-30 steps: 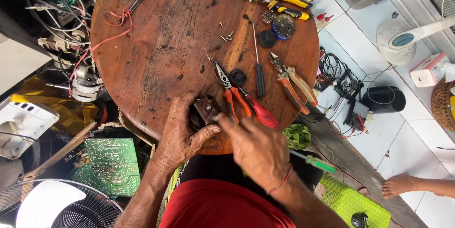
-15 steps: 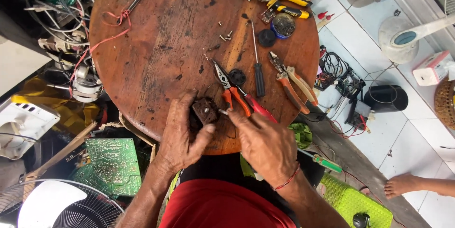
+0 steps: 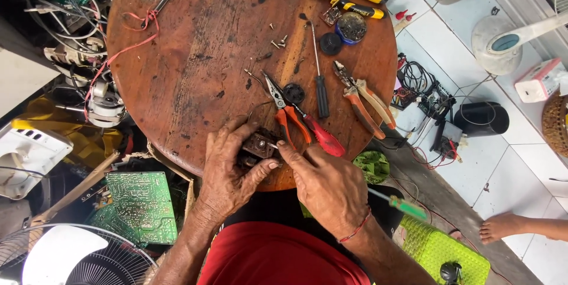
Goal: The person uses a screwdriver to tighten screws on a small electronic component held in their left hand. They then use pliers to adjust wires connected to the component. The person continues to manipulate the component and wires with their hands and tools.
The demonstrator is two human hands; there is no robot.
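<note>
Right at the near edge of the round wooden table, the left hand gripped a small dark brown part, mostly hidden under its fingers. The right hand pinched at it, tool hard to make out. Red-handled pliers lay just beyond both hands

A white-and-pink box sits on the tiled floor at far right.
</note>
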